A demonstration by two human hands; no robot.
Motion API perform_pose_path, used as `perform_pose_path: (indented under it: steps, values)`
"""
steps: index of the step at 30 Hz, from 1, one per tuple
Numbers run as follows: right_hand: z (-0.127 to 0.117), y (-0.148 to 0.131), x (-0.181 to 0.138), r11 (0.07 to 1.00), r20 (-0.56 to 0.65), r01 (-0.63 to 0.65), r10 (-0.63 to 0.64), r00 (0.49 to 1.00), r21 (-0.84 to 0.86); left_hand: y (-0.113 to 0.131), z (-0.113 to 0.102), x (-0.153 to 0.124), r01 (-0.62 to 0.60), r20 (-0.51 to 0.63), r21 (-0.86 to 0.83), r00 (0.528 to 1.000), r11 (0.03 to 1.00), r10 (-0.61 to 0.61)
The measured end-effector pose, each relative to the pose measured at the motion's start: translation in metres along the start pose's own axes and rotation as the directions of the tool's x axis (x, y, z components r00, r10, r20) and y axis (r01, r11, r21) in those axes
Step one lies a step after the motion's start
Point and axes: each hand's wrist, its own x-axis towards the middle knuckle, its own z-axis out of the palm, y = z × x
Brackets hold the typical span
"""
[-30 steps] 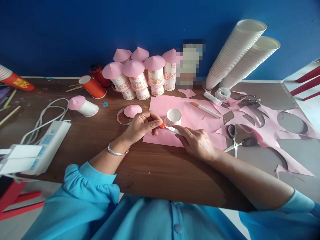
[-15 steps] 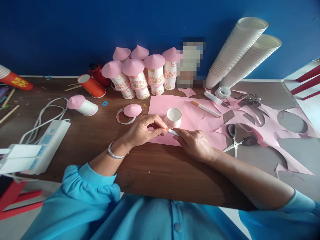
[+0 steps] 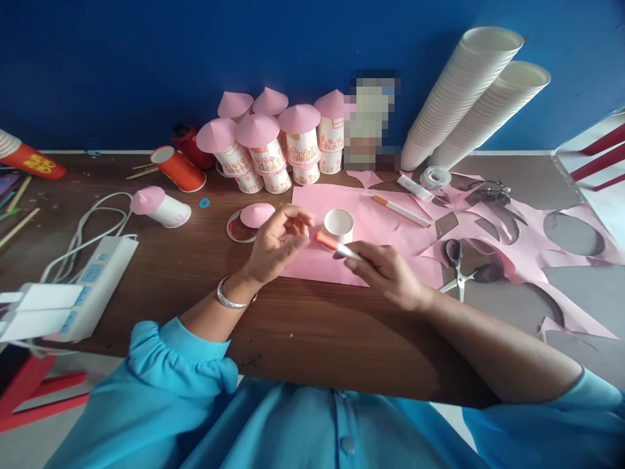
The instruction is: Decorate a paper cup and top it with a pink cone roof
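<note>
My right hand [image 3: 390, 270] grips a white marker pen [image 3: 336, 246] with an orange-red capped end pointing left. My left hand [image 3: 282, 242] is raised just left of that end, fingers apart and holding nothing. Right behind the marker, a short white paper cup [image 3: 338, 225] stands with its mouth up on a pink paper sheet [image 3: 312, 264]. A small pink paper cone [image 3: 257, 215] rests on a tape roll [image 3: 234, 228] beyond my left hand. A second marker [image 3: 401, 212], white and orange, lies on the sheet.
Cup towers with pink cone roofs [image 3: 258, 133] stand by the wall. Tall cup stacks [image 3: 463, 85] lean at back right. Scissors [image 3: 459, 273] and cut pink scraps [image 3: 532, 260] lie right. A power strip [image 3: 97, 286] with cables and a roofed cup [image 3: 168, 212] are left.
My left hand has let go of the marker's orange-red end and moved left, its fingers opening. My right hand still holds the marker, whose capped end now shows fully.
</note>
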Motion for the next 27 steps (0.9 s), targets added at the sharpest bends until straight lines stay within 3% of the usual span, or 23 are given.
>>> perform_pose_path:
  steps: [2, 4, 5, 10, 15, 21, 24, 27]
  values:
    - [-0.005, 0.006, 0.0, 1.0, -0.231, 0.004, -0.001, 0.973, 0.015, -0.012, 0.0, -0.001, 0.02, -0.057, 0.04, 0.998, 0.999, -0.017]
    - [-0.009, 0.014, 0.002, 1.0, -0.412, -0.008, 0.016, 0.911, 0.023, -0.021, 0.003, -0.003, 0.053, 0.001, 0.192, 0.999, 0.98, -0.054]
    - [-0.011, 0.018, 0.003, 0.999, -0.445, -0.034, 0.036, 0.895, 0.013, -0.025, 0.006, -0.004, 0.047, 0.047, 0.279, 0.997, 0.959, -0.063]
    - [-0.011, 0.032, 0.011, 0.986, -0.351, -0.162, 0.166, 0.921, 0.041, -0.025, 0.019, -0.007, -0.065, 0.23, 0.513, 0.971, 0.856, -0.064]
    - [0.0, 0.031, 0.011, 0.976, -0.216, -0.168, 0.196, 0.957, 0.14, -0.016, 0.022, -0.004, 0.021, 0.149, 0.517, 0.982, 0.856, -0.115]
    - [-0.003, 0.025, 0.008, 0.979, -0.278, -0.197, 0.202, 0.939, 0.047, -0.013, 0.019, 0.0, 0.15, 0.021, 0.227, 0.987, 0.962, -0.159]
    - [-0.004, 0.026, 0.009, 0.977, -0.282, -0.212, 0.214, 0.935, 0.035, -0.012, 0.017, 0.002, 0.251, -0.015, 0.049, 0.968, 0.967, -0.25]
    - [-0.003, 0.027, 0.009, 0.975, -0.256, -0.22, 0.217, 0.942, 0.018, -0.008, 0.016, 0.003, 0.286, -0.02, -0.016, 0.958, 0.958, -0.287]
